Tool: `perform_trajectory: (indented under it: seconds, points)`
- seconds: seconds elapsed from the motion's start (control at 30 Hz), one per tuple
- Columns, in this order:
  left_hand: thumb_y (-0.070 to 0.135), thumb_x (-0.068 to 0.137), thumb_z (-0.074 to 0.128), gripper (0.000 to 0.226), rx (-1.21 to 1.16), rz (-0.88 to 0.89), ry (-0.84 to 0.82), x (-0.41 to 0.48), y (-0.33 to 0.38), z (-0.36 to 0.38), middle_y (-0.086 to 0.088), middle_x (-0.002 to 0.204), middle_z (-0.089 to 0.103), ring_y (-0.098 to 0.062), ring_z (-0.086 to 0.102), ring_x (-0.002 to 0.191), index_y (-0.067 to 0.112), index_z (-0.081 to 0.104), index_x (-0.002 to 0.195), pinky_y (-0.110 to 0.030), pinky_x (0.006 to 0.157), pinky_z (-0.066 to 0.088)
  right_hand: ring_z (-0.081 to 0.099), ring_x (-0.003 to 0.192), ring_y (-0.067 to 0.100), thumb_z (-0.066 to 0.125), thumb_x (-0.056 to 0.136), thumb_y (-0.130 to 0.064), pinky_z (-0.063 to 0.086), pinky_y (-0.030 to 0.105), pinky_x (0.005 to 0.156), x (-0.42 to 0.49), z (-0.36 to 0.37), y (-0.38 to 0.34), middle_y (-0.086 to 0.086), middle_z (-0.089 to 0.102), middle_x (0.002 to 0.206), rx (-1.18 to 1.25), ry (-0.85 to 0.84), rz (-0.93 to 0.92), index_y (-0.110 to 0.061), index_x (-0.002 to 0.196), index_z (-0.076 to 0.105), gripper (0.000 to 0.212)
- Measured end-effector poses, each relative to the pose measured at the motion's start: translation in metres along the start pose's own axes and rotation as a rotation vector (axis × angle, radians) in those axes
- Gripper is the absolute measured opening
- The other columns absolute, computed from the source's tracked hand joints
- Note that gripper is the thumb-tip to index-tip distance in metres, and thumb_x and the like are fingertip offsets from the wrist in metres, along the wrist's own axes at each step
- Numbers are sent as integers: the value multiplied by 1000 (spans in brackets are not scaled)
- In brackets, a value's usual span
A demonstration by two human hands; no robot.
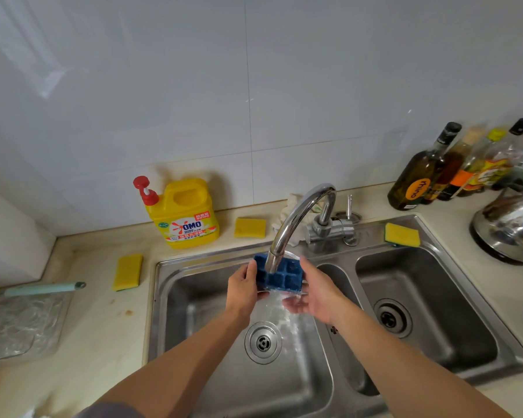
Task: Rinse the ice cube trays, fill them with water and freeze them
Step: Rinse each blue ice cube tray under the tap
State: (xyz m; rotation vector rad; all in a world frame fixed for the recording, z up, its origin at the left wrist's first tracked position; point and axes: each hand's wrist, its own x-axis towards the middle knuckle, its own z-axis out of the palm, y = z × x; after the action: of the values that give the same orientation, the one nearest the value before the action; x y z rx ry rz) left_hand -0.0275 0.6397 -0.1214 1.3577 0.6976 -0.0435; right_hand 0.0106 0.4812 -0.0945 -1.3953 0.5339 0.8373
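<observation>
Blue ice cube tray (286, 276) under the running faucet (296, 218) — left hand (243, 286) grips its left edge, right hand (314, 297) holds the right — over the sink (175, 263)'s left basin.

You have one view, from the wide-angle camera worn on your head. It looks forward and steeply down along your forearms (194, 357), which enter from the bottom edge. They lead to your left hand (243, 292) and right hand (311, 294) near the middle of the frame. Both hands hold the blue ice cube tray (281, 276) near the lens, under the faucet (299, 218).

Beyond the hands the view reaches up the tiled wall (314, 86). Below them it takes in the double sink (159, 297). Left of the hands it reaches past the yellow detergent jug (184, 215). Right of them it reaches the row of bottles (453, 170) and the steel kettle (507, 230). Straight edges bow toward the frame's borders.
</observation>
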Motion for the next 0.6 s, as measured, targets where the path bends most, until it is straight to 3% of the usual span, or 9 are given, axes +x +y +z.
perform_trajectory:
  seconds: [0.13,0.3,0.5,0.6]
  points:
    - [35,108,44,35,23,-112,-107,-2,-9,9,-13,97,77,-25,74,83,12,69,108,-34,70,62,63,67,26,41,94,-77,52,30,60,-7,-17,1,22,72,105,-78,19,22,-12,119,67,74]
    - [34,108,44,35,47,-183,-191,-9,-15,13,-12,85,78,-22,73,68,8,67,107,-33,65,60,58,49,15,40,97,-71,44,22,50,-11,-25,5,8,71,70,-68,65,89,-15,118,68,66]
    - [36,106,51,31,89,-199,-182,-9,-15,6,-12,94,79,-28,75,84,12,70,106,-38,77,60,53,51,15,42,100,-66,40,23,49,-11,-19,9,6,66,70,-36,63,68,-14,114,70,60]
    - [33,105,52,30,132,-201,-123,-6,-18,-3,-10,92,77,-22,72,79,10,71,104,-34,71,59,53,52,17,47,100,-60,40,25,49,-11,-17,13,9,64,73,-93,85,2,-10,111,69,56]
